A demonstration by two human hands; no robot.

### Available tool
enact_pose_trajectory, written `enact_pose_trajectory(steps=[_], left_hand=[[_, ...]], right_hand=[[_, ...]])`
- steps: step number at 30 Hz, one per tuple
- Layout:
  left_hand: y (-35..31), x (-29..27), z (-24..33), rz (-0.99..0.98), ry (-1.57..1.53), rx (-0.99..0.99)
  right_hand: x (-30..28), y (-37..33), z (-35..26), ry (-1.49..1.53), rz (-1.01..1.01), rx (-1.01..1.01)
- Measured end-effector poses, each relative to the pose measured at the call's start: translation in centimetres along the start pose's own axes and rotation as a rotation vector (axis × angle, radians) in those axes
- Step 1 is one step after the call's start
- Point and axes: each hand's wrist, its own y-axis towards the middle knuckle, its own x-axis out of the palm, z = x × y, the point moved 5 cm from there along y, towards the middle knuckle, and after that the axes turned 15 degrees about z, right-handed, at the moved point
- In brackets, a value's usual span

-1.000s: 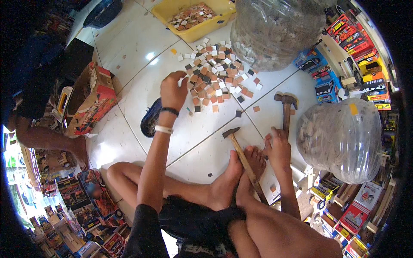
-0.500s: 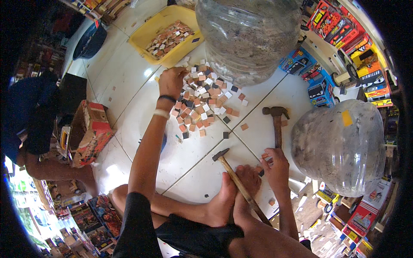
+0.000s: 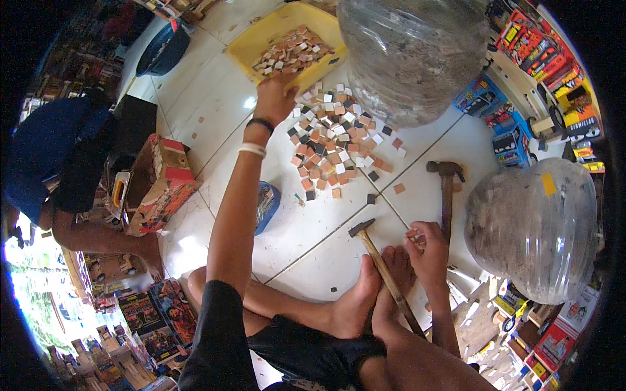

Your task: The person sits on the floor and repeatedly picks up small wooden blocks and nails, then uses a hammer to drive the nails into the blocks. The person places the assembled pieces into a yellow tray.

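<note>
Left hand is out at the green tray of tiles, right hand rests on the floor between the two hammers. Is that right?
Not quite: the tray is yellow, not green, as the head view shows. The rest holds: the left hand is at the tray's near rim, and the right hand rests on the floor between the two hammers.

We stretch left arm far forward, left hand (image 3: 274, 98) palm down, fingers curled. Two bands circle left wrist. Right hand (image 3: 428, 251) low beside our bare feet, fingers bent, pinching something small, forearm short.
</note>
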Motion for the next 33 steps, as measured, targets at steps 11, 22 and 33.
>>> enact_pose_trajectory(steps=[11, 22, 33], left_hand=[[-6.8, -5.4, 2.2, -0.076, -0.005, -0.051], [-5.9, -4.5, -0.8, -0.148, 0.219, -0.353], [-13.2, -9.8, 3.1, 0.478, -0.058, -0.258]], right_hand=[[3.1, -0.3, -1.6, 0.207, -0.118, 0.088], [6.3, -0.1, -6.2, 0.323, -0.195, -0.005], [8.0, 1.8, -7.1, 0.281, -0.213, -0.135]])
